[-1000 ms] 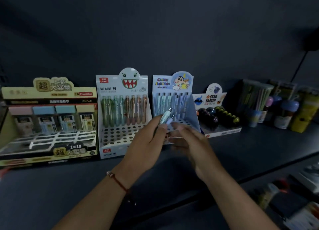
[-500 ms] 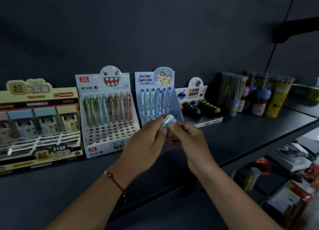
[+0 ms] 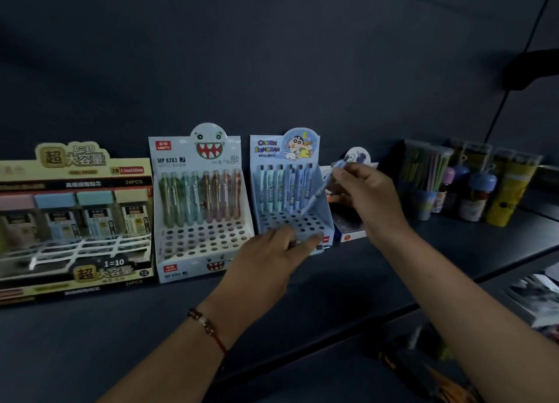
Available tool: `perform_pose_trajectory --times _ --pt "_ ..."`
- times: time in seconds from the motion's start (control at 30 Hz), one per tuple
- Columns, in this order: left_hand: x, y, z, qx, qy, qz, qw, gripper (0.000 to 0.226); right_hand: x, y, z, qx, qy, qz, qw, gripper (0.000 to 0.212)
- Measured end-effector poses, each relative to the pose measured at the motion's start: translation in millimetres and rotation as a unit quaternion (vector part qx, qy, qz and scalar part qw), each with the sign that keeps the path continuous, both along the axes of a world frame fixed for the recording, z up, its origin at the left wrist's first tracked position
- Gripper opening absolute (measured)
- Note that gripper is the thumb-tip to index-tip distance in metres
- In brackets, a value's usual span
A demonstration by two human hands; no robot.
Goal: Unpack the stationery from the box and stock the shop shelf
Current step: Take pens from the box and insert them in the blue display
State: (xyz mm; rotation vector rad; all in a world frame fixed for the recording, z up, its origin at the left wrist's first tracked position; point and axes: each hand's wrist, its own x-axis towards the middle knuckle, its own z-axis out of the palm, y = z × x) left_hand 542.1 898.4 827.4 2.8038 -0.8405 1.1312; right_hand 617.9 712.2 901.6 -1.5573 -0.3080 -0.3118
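Head view shows the two hands parted, where half a second ago they met in front of the blue display box (image 3: 292, 191) with a pen pinched between them; now the right hand (image 3: 367, 197) alone pinches the pen (image 3: 317, 195) by its upper end, slanting it tip-down over the holed rack of that box, the tip just above the back rows beside the pens already standing there; whether the tip has entered a hole cannot be told through the blur. The left hand (image 3: 272, 259) has dropped to the box's front lip, fingers curled at its near edge; it looks to be steadying the box, though it may also hold further pens, which the blur hides. The box stands near the back edge of the shelf (image 3: 90, 342), between the white monster-face pen box (image 3: 198, 209) on its left and a small eraser box (image 3: 351, 224) on its right; a yellow lead-refill display (image 3: 72, 221) sits toward the shelf's left end, tubs of pencils (image 3: 429, 181) toward the right. The handover from two hands to one suggests the pen is about to be seated; most holes in the rack remain unfilled, so the stocking appears far from done.
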Motion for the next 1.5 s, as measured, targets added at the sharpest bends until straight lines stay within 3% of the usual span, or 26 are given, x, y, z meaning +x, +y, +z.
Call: perform_pose_trajectory --times 0.23,0.63,0.9,1.23,1.4,1.5 --pt "6.2 -0.7 -8.1 0.017 -0.021 0.016 1.000 0.091 45.8 8.3 -6.0 -0.134 -0.075 -0.042 0.987 0.013" --pt "8.9 -3.3 -12.4 -0.018 0.006 0.023 1.000 0.077 92.0 19.0 -33.0 -0.185 -0.068 -0.029 0.980 0.013" --pt "10.2 -2.9 -12.8 -0.049 0.009 0.024 0.998 0.059 101.6 28.0 -30.3 -0.337 -0.107 -0.036 0.935 0.021" --pt "12.0 2.3 -11.3 -0.089 0.039 0.064 0.993 0.067 93.1 32.1 -24.8 -0.439 -0.110 -0.059 0.890 0.032" --pt "7.4 7.1 -7.6 -0.124 0.041 0.052 0.990 0.065 30.4 25.2 -27.2 -0.310 -0.016 -0.039 0.950 0.029" --pt "5.5 5.4 -8.2 -0.143 0.042 0.036 0.988 0.066 -30.4 26.6 -41.7 -0.108 0.122 0.055 0.985 0.026"
